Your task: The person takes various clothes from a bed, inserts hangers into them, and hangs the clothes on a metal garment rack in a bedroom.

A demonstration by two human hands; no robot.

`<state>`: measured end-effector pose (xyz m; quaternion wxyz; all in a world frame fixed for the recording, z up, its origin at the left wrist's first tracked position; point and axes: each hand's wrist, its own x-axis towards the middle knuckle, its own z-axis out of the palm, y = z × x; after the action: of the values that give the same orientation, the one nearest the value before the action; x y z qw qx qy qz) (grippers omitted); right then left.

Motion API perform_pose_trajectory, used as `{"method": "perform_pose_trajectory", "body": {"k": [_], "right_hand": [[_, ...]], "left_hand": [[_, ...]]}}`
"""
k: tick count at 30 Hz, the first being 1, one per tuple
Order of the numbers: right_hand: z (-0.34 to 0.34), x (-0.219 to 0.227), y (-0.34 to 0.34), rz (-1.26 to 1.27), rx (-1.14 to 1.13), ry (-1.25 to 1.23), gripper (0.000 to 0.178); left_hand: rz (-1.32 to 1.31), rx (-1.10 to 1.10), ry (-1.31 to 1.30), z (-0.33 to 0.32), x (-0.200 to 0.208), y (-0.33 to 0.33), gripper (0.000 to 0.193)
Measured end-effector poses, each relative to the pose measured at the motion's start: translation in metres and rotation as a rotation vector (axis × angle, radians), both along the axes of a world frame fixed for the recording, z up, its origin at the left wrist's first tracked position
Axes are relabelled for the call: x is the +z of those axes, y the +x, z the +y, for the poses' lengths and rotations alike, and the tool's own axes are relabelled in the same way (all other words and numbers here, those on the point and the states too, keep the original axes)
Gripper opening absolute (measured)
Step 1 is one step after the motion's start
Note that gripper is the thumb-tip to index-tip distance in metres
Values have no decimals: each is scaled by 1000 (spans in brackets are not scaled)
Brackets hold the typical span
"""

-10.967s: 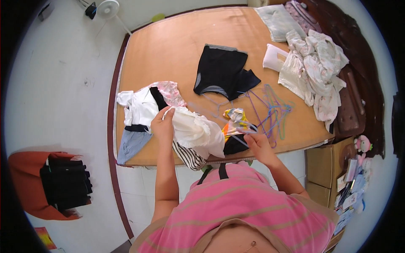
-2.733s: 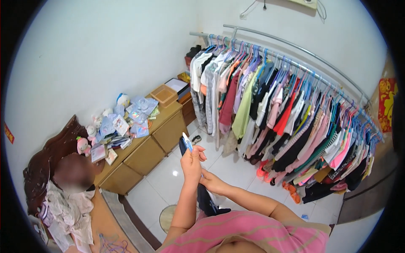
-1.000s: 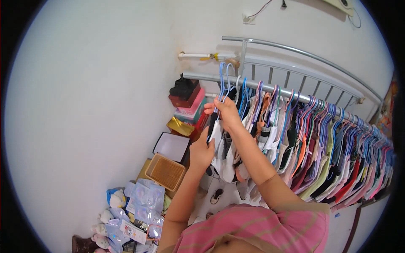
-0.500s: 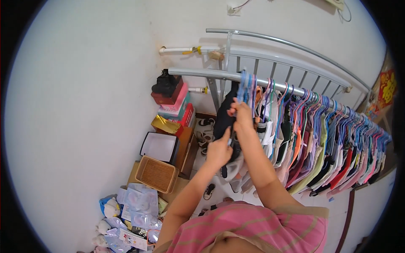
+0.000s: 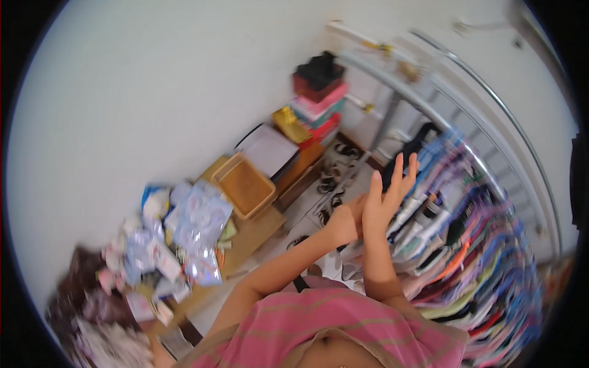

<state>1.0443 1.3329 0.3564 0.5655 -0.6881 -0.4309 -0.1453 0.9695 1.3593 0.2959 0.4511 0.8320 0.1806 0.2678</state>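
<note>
My right hand (image 5: 388, 199) is raised in front of the hanging clothes, its fingers stretched out and apart, with nothing in it. Close against its palm side is my left hand (image 5: 347, 222). The left fingers are blurred and partly hidden behind the right hand, so what they do cannot be made out. Beyond both hands, a dense row of clothes (image 5: 454, 264) hangs on blue, pink and purple hangers from a silver metal rail (image 5: 392, 81). A dark garment (image 5: 412, 147) is at the near-left end of the row, just past my right fingertips.
Shoes (image 5: 328, 184) lie on the tiled floor left of the rack. Stacked boxes (image 5: 319, 110), a white-lined tray (image 5: 268, 150) and a tan basket (image 5: 244, 187) line the wall. Plastic packages (image 5: 202, 221) and plush toys cover a low wooden surface (image 5: 261, 236). A metal bed frame (image 5: 491, 92) stands behind the rail.
The view has swung left, showing more of the packages. My right hand has come off the hangers and spread its fingers. My left hand has moved against it.
</note>
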Motion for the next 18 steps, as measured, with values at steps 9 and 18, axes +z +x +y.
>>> {"method": "perform_pose_trajectory", "body": {"k": [9, 18], "right_hand": [[20, -75, -95, 198, 832, -149, 24], [-40, -80, -186, 275, 1376, -378, 15]], "left_hand": [[304, 558, -44, -54, -119, -115, 60], [392, 1297, -231, -181, -113, -264, 61]]}}
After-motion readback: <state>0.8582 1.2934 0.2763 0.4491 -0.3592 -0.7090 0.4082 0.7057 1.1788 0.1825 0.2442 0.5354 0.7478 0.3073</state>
